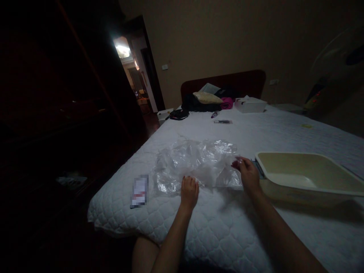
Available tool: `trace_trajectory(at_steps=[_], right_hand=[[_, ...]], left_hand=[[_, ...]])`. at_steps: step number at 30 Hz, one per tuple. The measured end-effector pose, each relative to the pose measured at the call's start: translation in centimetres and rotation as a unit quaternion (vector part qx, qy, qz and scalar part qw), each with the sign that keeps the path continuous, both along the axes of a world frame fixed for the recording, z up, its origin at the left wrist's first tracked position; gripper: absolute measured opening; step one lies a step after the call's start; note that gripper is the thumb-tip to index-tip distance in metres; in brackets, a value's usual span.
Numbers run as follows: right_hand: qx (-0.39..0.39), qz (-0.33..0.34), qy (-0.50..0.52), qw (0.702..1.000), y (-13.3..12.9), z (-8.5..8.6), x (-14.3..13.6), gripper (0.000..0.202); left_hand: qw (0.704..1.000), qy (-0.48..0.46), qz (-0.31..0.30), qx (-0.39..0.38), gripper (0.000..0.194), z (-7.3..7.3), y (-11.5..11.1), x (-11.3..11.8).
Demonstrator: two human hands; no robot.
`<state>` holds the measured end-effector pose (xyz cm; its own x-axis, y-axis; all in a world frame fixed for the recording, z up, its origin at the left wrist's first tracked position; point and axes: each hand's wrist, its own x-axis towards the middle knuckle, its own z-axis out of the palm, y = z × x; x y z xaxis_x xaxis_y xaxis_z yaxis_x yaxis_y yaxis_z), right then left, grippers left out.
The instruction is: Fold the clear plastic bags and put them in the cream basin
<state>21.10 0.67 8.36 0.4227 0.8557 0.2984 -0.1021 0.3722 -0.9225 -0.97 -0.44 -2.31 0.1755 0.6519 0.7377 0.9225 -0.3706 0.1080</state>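
A large, crumpled clear plastic bag lies spread over the white quilted bed in front of me. My left hand is at its near edge, fingers bent and close together on the plastic, gripping it. My right hand pinches the bag's right side, slightly raised. Something small and dark red shows at the right fingertips, too dim to make out. Just right of that hand stands a cream plastic tub, with a grey clip at its left end.
A blurred-out flat item lies on the bed's left side. Farther back are a small packaged item, a black bag, a pillow, a magenta roll and a white box. The bed's edge drops off at left.
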Motion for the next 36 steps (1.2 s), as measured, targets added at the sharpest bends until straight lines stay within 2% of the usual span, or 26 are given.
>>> trace_trajectory(at_steps=[4,6,10,12,14,17,19,21,22,23,25,27,28,29,30,33,36], right_hand=[[0.001,0.062,0.191,0.980,0.4,1.4,0.2,0.018],[-0.004,0.102,0.250,0.963,0.0,1.8,0.2,0.013],[-0.019,0.181,0.297,0.937,-1.2,2.1,0.3,0.005],[-0.036,0.206,0.316,0.926,-1.8,2.1,0.3,0.004],[-0.052,0.218,0.321,0.920,-2.3,2.1,0.3,0.005],[-0.053,0.243,0.281,0.927,-2.8,2.3,0.1,0.009],[-0.040,0.275,0.241,0.930,-3.0,2.7,0.2,0.017],[-0.039,0.307,0.207,0.928,-3.3,3.0,0.3,0.025],[-0.045,0.316,0.199,0.927,-3.5,3.1,0.4,0.027],[-0.053,0.320,0.195,0.926,-3.7,3.2,0.5,0.027],[-0.073,0.322,0.199,0.923,-4.1,3.1,0.5,0.024],[-0.089,0.320,0.207,0.920,-4.6,2.6,0.3,0.024],[-0.095,0.319,0.207,0.920,-4.8,2.3,0.1,0.024],[-0.098,0.314,0.206,0.922,-4.9,1.9,0.0,0.025],[-0.098,0.309,0.203,0.924,-5.0,1.5,-0.1,0.026],[-0.091,0.287,0.198,0.933,-5.1,0.2,-0.2,0.027],[-0.070,0.219,0.193,0.954,-5.4,-1.0,0.7,0.020]], left_hand=[[0.999,-0.008,-0.018,0.038,0.014,-0.2,-0.4,-0.1],[0.999,-0.008,-0.014,0.042,0.013,-0.4,-0.8,-0.3],[0.999,-0.031,-0.027,0.018,0.012,0.0,-1.9,-0.2],[0.995,-0.085,-0.061,-0.010,0.014,0.8,-2.7,0.5],[0.975,-0.168,-0.132,-0.062,0.019,2.0,-3.7,1.7],[0.900,-0.338,-0.179,-0.209,0.024,3.6,-5.1,4.1],[0.848,-0.405,-0.208,-0.270,0.029,4.0,-5.7,5.6],[0.808,-0.440,-0.241,-0.309,0.057,4.1,-6.1,6.9],[0.779,-0.466,-0.264,-0.327,0.070,4.1,-6.2,7.4],[0.740,-0.498,-0.291,-0.345,0.081,4.2,-6.3,7.8],[0.631,-0.572,-0.352,-0.388,0.091,4.4,-6.5,8.4],[0.524,-0.623,-0.395,-0.425,0.087,4.9,-6.7,8.9],[0.495,-0.637,-0.402,-0.434,0.080,5.2,-6.8,9.1],[0.487,-0.643,-0.401,-0.434,0.073,5.3,-6.9,9.3],[0.498,-0.645,-0.392,-0.427,0.064,5.4,-7.0,9.5],[0.555,-0.641,-0.327,-0.417,0.043,4.9,-6.8,9.6],[0.588,-0.655,-0.249,-0.403,0.039,3.5,-6.1,8.9]])
